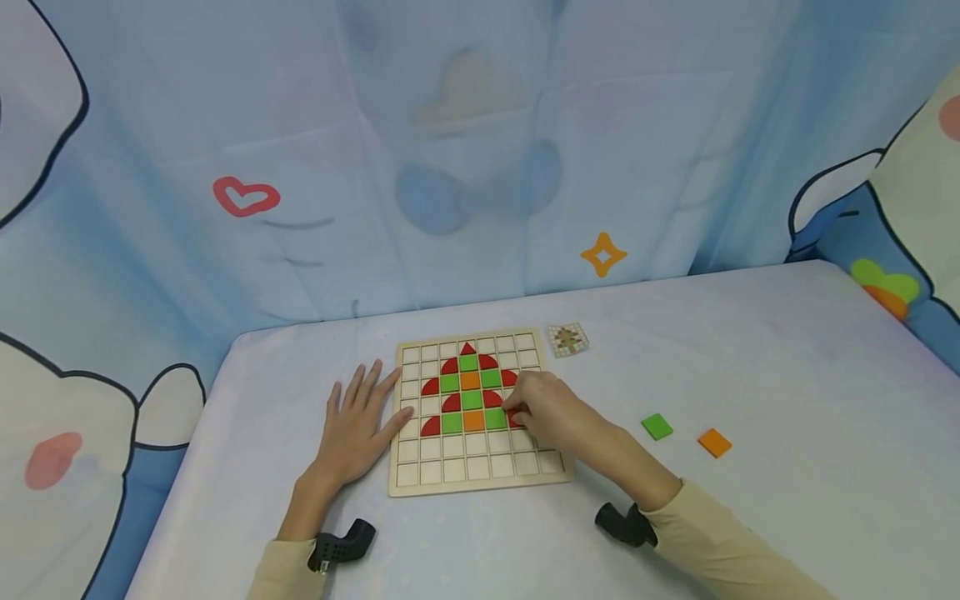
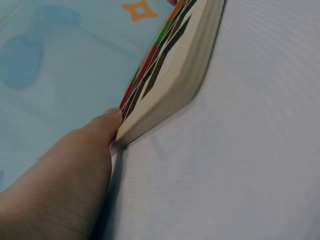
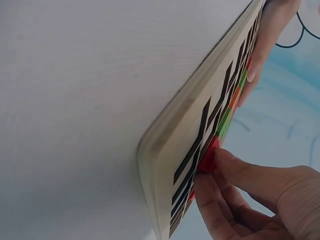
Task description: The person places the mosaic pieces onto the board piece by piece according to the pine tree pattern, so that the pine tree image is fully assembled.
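Observation:
A wooden grid board (image 1: 480, 472) lies on the table, with red, green and orange tiles set in its squares in a tree shape. My left hand (image 1: 355, 429) rests flat at the board's left edge, fingers spread; its thumb (image 2: 107, 122) touches the frame. At the board's right side my right hand (image 1: 558, 412) pinches a red tile (image 3: 209, 156) between thumb and fingers, next to a green tile (image 1: 496, 418) in the same row. The held tile touches the board's surface and is partly hidden by the fingers.
A loose green tile (image 1: 657, 427) and an orange tile (image 1: 715, 443) lie on the table to the right of the board. Behind its far right corner is a small pattern card (image 1: 567, 340). A blue printed curtain (image 1: 480, 167) hangs behind the table.

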